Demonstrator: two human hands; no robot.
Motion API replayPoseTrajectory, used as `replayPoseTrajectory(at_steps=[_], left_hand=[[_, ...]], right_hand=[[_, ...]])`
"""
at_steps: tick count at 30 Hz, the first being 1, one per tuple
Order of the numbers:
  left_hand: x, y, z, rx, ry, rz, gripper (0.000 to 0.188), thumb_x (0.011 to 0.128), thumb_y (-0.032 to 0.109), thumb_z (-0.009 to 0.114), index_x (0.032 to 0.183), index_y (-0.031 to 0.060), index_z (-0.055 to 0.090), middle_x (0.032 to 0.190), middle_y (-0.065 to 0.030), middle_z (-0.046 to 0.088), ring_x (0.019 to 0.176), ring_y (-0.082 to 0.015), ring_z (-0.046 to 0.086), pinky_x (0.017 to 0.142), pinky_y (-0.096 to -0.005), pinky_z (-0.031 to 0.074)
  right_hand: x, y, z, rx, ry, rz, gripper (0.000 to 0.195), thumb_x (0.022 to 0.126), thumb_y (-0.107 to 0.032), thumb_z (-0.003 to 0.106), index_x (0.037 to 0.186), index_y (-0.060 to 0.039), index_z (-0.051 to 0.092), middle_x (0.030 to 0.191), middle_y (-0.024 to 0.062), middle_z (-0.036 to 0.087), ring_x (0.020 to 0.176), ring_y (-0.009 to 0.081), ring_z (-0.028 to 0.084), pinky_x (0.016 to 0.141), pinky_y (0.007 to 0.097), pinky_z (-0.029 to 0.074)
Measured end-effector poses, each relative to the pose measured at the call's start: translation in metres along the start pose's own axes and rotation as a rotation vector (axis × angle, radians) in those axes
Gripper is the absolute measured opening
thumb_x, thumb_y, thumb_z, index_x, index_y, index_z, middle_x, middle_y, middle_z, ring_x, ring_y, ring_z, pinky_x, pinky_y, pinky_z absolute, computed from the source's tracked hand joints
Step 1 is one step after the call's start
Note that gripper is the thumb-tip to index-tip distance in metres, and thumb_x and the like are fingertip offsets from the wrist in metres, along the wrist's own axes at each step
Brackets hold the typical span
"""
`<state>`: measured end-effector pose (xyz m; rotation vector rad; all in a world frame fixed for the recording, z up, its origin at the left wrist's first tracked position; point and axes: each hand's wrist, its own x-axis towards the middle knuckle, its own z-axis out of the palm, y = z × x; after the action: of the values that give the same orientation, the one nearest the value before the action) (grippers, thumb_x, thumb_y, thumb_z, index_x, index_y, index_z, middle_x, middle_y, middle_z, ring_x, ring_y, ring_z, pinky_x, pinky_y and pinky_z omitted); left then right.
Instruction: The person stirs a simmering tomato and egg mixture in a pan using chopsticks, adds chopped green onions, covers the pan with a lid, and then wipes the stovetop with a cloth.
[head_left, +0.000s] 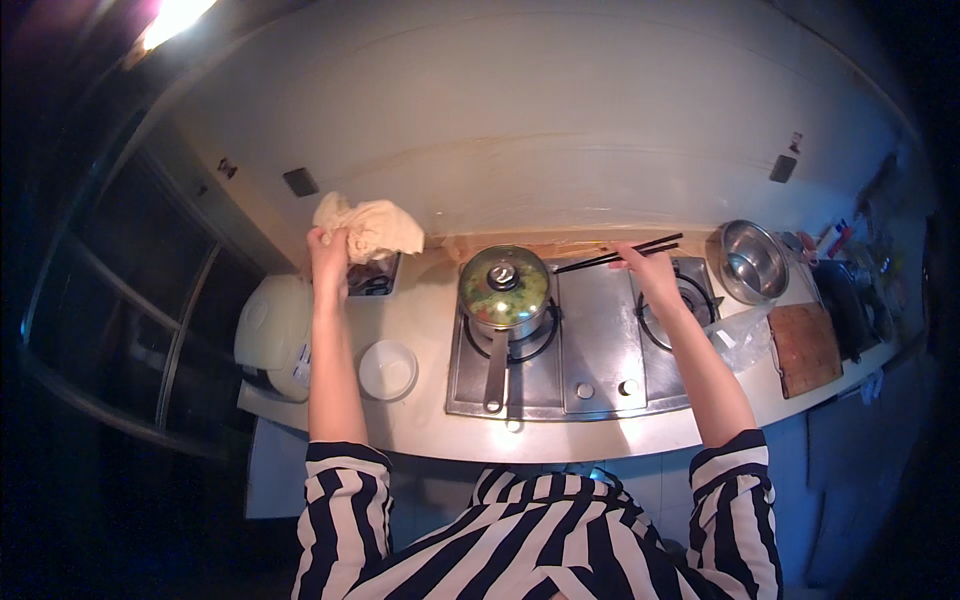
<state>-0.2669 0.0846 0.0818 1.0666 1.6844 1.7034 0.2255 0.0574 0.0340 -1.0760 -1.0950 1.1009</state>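
Note:
My left hand (328, 255) grips a crumpled cream-coloured cloth (375, 227) at the back left, above a dark tray (375, 279) of small items. A pair of black chopsticks (600, 260) is held in my right hand (646, 268), over the back of the steel gas hob (600, 330). Their tips point left, close to the rim of a saucepan (517, 330). That pan sits on the left burner, its long handle towards me. Green and reddish food shows through its glass lid (504, 289), which has a round knob.
A white bowl (388, 370) stands left of the hob, near a pale rice cooker (274, 337). On the right are a steel basin (752, 262), a clear plastic bag (742, 339), a wooden chopping board (805, 349) and a dark sink area. The wall rises behind the hob.

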Motion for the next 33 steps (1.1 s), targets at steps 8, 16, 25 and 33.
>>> replayPoseTrajectory(at_steps=[8, 16, 25, 33], left_hand=[[0.061, -0.172, -0.091, 0.189, 0.177, -0.088, 0.054, 0.078, 0.020, 0.064, 0.121, -0.0050, 0.043, 0.117, -0.0186, 0.051, 0.104, -0.0277, 0.054, 0.087, -0.0340, 0.044], [0.018, -0.213, -0.015, 0.656, -0.091, 0.033, 0.057, 0.077, 0.029, 0.071, 0.119, -0.0049, 0.053, 0.112, -0.0239, 0.059, 0.104, -0.0328, 0.056, 0.090, -0.0384, 0.044], [-0.093, -0.061, 0.148, 0.543, -0.762, 0.733, 0.044, 0.071, 0.021, 0.076, 0.109, 0.0027, 0.063, 0.103, -0.0159, 0.058, 0.098, -0.0300, 0.056, 0.086, -0.0378, 0.046], [-0.092, -0.059, 0.175, 0.617, -0.902, 0.478, 0.038, 0.060, 0.017, 0.075, 0.093, -0.0013, 0.067, 0.088, -0.0180, 0.062, 0.085, -0.0312, 0.061, 0.078, -0.0382, 0.050]], right_hand=[[-0.007, -0.003, 0.005, -0.127, 0.039, 0.056, 0.023, 0.083, -0.016, 0.064, 0.093, 0.0039, 0.064, 0.088, 0.0078, 0.065, 0.073, 0.0179, 0.065, 0.070, 0.0281, 0.048], [-0.014, -0.003, 0.017, -0.019, 0.102, -0.009, 0.020, 0.084, -0.014, 0.064, 0.093, 0.0040, 0.063, 0.089, 0.0073, 0.064, 0.072, 0.0205, 0.065, 0.071, 0.0297, 0.049], [-0.020, -0.004, 0.023, 0.001, 0.187, -0.053, 0.023, 0.083, -0.016, 0.065, 0.095, 0.0035, 0.063, 0.093, 0.0073, 0.065, 0.074, 0.0210, 0.067, 0.070, 0.0289, 0.047], [-0.034, -0.009, 0.012, -0.041, 0.191, 0.013, 0.032, 0.084, -0.025, 0.062, 0.100, 0.0029, 0.065, 0.096, 0.0080, 0.067, 0.081, 0.0181, 0.067, 0.079, 0.0284, 0.043]])
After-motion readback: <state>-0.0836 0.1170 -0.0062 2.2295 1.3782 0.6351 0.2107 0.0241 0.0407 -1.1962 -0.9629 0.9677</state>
